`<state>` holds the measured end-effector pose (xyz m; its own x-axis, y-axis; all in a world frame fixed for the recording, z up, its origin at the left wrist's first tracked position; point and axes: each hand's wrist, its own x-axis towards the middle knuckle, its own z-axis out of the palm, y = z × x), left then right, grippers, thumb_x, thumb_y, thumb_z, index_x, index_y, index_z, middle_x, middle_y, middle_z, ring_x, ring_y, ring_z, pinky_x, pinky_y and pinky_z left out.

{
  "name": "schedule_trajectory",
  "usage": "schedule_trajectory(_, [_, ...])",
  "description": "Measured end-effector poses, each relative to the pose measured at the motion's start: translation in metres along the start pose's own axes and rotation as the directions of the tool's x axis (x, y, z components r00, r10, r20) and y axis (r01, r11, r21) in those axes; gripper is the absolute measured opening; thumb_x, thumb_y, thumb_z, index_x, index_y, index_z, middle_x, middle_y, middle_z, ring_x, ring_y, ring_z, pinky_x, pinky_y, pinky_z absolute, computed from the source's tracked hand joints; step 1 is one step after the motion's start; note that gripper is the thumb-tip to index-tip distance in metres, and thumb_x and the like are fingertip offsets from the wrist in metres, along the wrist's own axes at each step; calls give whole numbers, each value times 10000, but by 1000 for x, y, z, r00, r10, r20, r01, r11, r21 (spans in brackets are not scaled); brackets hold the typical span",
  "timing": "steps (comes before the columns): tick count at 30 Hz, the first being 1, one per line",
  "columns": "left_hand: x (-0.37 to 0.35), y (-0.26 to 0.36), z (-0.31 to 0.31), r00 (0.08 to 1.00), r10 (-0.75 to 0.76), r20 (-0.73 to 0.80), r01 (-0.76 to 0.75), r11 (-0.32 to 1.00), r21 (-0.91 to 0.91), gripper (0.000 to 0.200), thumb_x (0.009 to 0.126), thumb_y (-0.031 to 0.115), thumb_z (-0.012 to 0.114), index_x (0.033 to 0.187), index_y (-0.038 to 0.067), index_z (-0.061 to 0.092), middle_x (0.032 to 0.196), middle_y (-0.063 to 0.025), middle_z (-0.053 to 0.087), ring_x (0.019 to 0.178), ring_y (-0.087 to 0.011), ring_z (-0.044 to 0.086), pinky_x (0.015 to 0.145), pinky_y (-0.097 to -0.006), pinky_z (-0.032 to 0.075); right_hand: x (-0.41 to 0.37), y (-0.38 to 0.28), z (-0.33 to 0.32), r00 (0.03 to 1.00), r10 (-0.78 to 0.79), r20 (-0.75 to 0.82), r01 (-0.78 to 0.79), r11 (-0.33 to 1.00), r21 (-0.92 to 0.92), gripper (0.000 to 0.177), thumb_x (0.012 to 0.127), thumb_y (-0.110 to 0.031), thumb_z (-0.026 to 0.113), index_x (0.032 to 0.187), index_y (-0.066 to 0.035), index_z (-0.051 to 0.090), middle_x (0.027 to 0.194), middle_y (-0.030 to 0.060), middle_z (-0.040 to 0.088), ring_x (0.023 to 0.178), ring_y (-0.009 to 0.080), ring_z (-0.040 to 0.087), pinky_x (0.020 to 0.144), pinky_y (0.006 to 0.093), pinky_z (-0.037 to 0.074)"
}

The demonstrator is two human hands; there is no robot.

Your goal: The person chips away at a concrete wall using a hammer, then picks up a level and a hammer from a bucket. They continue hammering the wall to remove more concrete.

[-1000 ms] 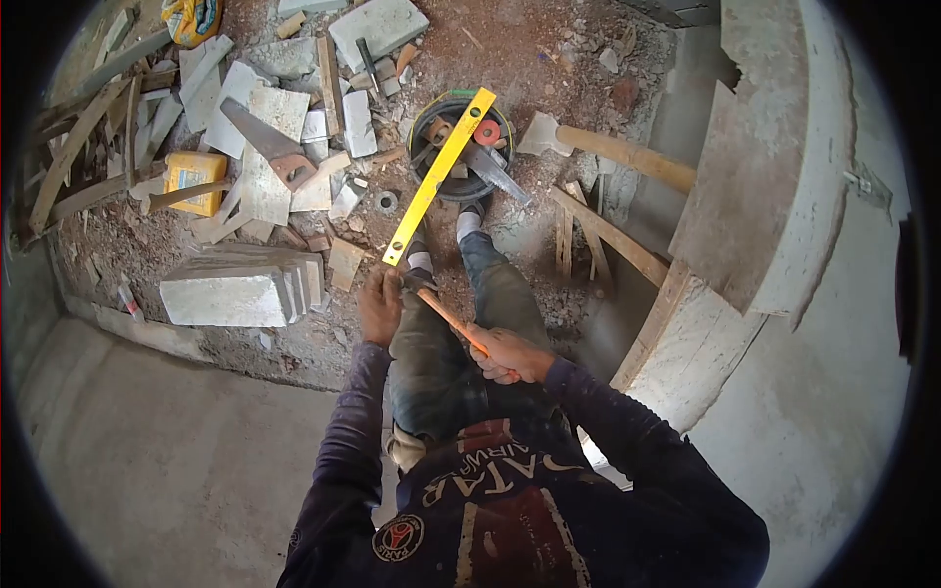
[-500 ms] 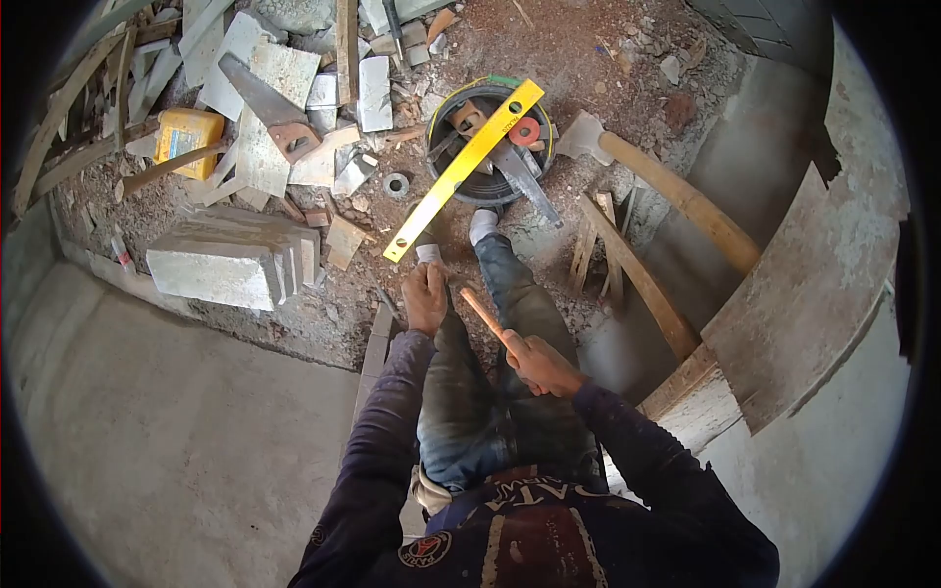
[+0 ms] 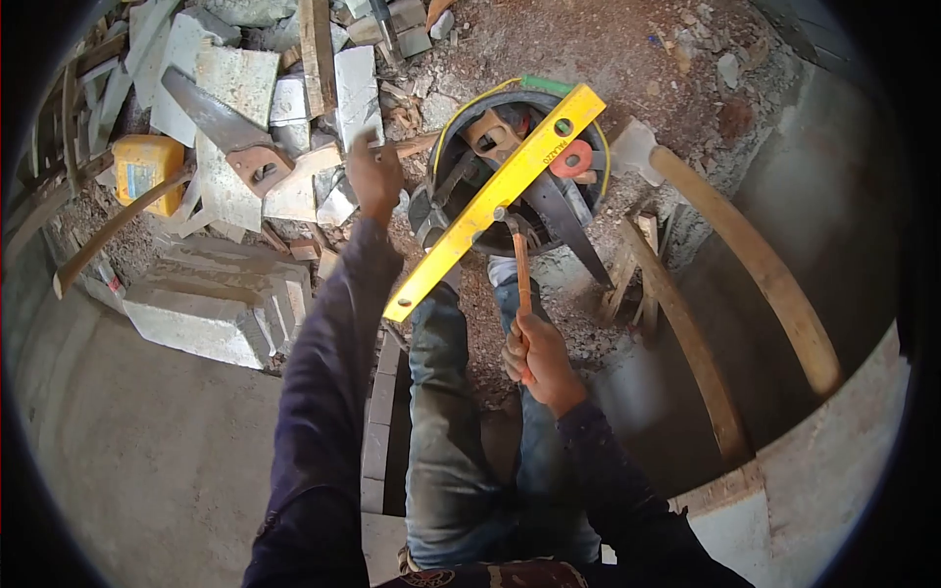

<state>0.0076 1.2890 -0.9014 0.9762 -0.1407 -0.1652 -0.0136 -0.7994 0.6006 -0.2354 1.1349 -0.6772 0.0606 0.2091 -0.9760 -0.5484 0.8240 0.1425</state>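
Observation:
My right hand (image 3: 537,358) is wrapped round the wooden handle of a hammer (image 3: 521,260). The hammer's head lies over the middle of a yellow spirit level (image 3: 480,216), which rests slantwise across a round black bucket (image 3: 438,147). Inside the bucket are a handsaw (image 3: 564,220), a red round piece (image 3: 570,159) and other tools, partly hidden by the level. My left hand (image 3: 375,176) is stretched forward, left of the bucket, over the rubble. Its fingers look loosely apart, though somewhat blurred, and I see nothing in them.
Another handsaw (image 3: 225,122) lies on broken boards at the left, near a yellow jug (image 3: 147,171). Stacked pale blocks (image 3: 201,314) stand closer to me. Right of the bucket, a long-handled tool (image 3: 750,250) leans beside a second wooden shaft (image 3: 686,338).
My left hand has moved forward and left, away from my right hand. The hammer has swung upright in view, its head now over the level. The view has shifted and the bucket appears nearer.

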Motion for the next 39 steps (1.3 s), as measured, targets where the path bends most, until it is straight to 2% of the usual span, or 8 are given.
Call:
schedule_trajectory(4, [100, -16, 53, 961, 274, -27, -271, 960, 70, 397, 828, 181, 671, 1131, -56, 573, 983, -282, 655, 885, -433, 640, 776, -463, 517, 12, 21, 12, 995, 51, 84, -54, 998, 27, 412, 1016, -492, 497, 835, -125, 445, 604, -11, 419, 467, 120, 438, 446, 278, 422])
schedule_trajectory(8, [163, 4, 93, 995, 36, 98, -48, 991, 125, 279, 902, 227, 654, 978, -12, 530, 899, -232, 654, 819, -391, 643, 711, -463, 528, 16, 37, 10, 979, -71, 191, 21, 968, 252, 370, 1033, -429, 485, 827, -126, 432, 602, -5, 427, 504, 124, 448, 478, 284, 434])
schedule_trajectory(10, [178, 36, 95, 892, -389, 230, 396, 918, 20, 441, 873, 243, 699, 1197, -28, 570, 1275, -220, 581, 1188, -361, 560, 982, -428, 453, 18, 37, 10, 972, -96, 216, 5, 923, 386, 347, 1033, -397, 492, 831, -122, 435, 604, -3, 430, 525, 125, 454, 490, 282, 437])
schedule_trajectory(15, [198, -2, 114, 893, -368, 260, 375, 927, 22, 496, 871, 217, 709, 1256, -15, 497, 1206, -212, 608, 1054, -306, 609, 902, -437, 485, 15, 40, 15, 963, -145, 226, 22, 882, 472, 282, 1017, -333, 546, 856, -117, 466, 631, -7, 446, 554, 112, 481, 497, 274, 441])
schedule_trajectory(17, [191, -28, 107, 935, -179, 305, 262, 930, -257, 337, 915, 201, 652, 1140, -20, 535, 1001, -187, 659, 879, -317, 664, 798, -445, 525, 11, 42, 16, 982, -135, 131, 64, 896, 439, 256, 1009, -303, 568, 882, -101, 476, 650, 3, 457, 562, 106, 490, 505, 273, 448])
schedule_trajectory(22, [145, 26, 19, 942, -134, 307, 334, 446, -831, 182, 1030, 207, 531, 1026, 27, 512, 856, -91, 603, 764, -234, 617, 745, -389, 539, 15, 30, 14, 981, -100, 164, 89, 993, 73, 346, 1011, -395, 562, 918, -66, 512, 720, 18, 511, 623, 94, 552, 567, 259, 488])
schedule_trajectory(28, [79, 78, -96, 812, -128, 569, 568, -49, -822, 320, 1096, 319, 300, 1104, 44, 465, 904, -83, 512, 747, -202, 486, 640, -356, 445, 16, 12, 43, 856, -513, 60, 513, 830, -219, 251, 997, -250, 619, 1055, -8, 592, 843, 7, 556, 710, 63, 538, 608, 215, 461])
schedule_trajectory(39, [-4, 118, -117, 832, -118, 542, 528, -129, -839, 298, 1072, 307, 405, 1225, 58, 458, 925, -63, 510, 751, -175, 464, 619, -317, 415, 14, -68, 139, 638, -733, 236, 770, 614, -175, 440, 915, -247, 736, 1227, 22, 581, 1017, 71, 635, 833, 99, 608, 643, 229, 501])
